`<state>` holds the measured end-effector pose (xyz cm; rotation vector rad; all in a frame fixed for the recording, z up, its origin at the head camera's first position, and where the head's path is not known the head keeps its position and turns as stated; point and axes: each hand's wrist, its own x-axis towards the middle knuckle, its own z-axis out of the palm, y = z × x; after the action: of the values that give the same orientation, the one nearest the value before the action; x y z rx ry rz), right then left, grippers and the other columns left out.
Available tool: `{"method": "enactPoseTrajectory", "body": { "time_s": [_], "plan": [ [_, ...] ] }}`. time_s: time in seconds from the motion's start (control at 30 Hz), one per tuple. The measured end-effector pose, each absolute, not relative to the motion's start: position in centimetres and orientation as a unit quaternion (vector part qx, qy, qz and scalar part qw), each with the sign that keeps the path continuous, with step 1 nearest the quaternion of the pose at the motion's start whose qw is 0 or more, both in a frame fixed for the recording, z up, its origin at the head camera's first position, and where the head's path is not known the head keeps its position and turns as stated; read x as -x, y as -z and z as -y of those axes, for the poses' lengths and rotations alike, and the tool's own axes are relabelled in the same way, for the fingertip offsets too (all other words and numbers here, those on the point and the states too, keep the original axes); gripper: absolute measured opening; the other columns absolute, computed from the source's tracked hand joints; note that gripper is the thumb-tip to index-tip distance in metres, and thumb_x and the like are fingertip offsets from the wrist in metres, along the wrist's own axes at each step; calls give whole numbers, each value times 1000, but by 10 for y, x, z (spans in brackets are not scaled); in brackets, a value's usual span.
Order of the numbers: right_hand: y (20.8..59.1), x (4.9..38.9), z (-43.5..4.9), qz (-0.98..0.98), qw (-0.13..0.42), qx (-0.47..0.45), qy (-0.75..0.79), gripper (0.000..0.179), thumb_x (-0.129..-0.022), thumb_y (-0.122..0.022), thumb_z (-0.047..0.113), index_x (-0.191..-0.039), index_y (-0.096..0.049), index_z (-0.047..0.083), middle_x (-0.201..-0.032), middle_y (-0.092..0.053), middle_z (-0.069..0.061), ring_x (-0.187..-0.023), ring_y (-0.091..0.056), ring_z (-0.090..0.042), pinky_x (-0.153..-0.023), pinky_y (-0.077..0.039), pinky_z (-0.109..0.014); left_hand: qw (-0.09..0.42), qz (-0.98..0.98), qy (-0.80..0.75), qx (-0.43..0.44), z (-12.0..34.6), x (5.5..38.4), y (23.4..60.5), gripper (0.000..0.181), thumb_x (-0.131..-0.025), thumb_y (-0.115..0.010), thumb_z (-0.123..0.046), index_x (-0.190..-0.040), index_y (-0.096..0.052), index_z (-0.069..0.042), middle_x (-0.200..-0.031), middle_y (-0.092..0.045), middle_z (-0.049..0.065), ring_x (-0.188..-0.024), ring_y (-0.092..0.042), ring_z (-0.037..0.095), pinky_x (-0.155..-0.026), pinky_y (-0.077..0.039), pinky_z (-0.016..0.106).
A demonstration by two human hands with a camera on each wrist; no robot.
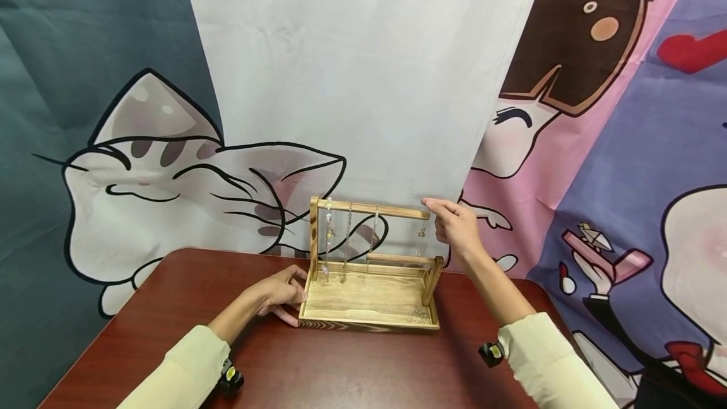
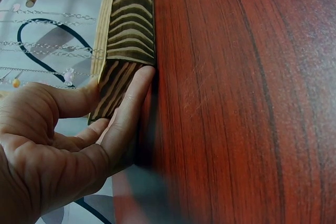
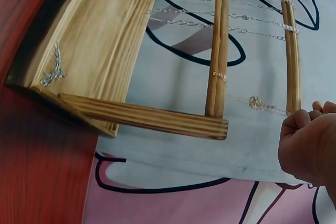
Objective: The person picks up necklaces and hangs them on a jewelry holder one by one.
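A wooden jewellery stand [image 1: 363,295] with a shallow tray and two bars stands on the table. My left hand [image 1: 281,295] grips the tray's left front corner, thumb on the rim and fingers around the outside and under the edge, as the left wrist view shows. At the right end of the upper bar [image 1: 392,211], my right hand [image 1: 457,226] has curled fingers and pinches the top of a thin gold chain [image 3: 255,102] with a small charm; its fingertips are partly hidden. Several necklaces [image 1: 348,245] hang farther left, one with coloured beads.
Silvery jewellery [image 1: 418,315] lies in the tray's right front corner. A small gold chain [image 3: 219,77] loops round the lower bar [image 3: 218,51]. Behind the reddish-brown table [image 1: 341,371] hangs a cartoon-printed cloth [image 1: 352,68], close to the stand.
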<state>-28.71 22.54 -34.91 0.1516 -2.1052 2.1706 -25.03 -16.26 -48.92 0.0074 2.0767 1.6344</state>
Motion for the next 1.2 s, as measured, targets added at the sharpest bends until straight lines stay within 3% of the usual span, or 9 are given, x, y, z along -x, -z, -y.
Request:
{"method": "enactPoseTrajectory", "body": {
  "time_s": [0.3,0.6,1.2],
  "plan": [
    [347,285,-219,705,41,-45,-706,21,-113,-68,17,-123,-83,7,-53,-34,13,-45,-29,-3,-43,-21,-16,247,-761,-600,-4,162,248,489,57,-97,-64,12,-149,-41,4,-114,-59,22,-91,-70,34,-68,-76,53],
    [336,289,-209,729,28,-59,-682,42,-114,-68,26,-143,-72,-3,-53,-38,12,-46,-28,-4,-43,-19,-18,248,-762,-599,-1,163,248,488,57,-97,-63,13,-149,-42,3,-114,-59,22,-90,-69,34,-68,-76,53],
    [314,300,-193,733,4,-76,-676,40,-115,-65,26,-145,-71,-1,-55,-33,13,-46,-27,-4,-43,-19,-17,249,-760,-601,-5,163,249,487,59,-97,-63,12,-151,-40,4,-116,-59,23,-91,-68,34,-69,-76,53]
  ]
}}
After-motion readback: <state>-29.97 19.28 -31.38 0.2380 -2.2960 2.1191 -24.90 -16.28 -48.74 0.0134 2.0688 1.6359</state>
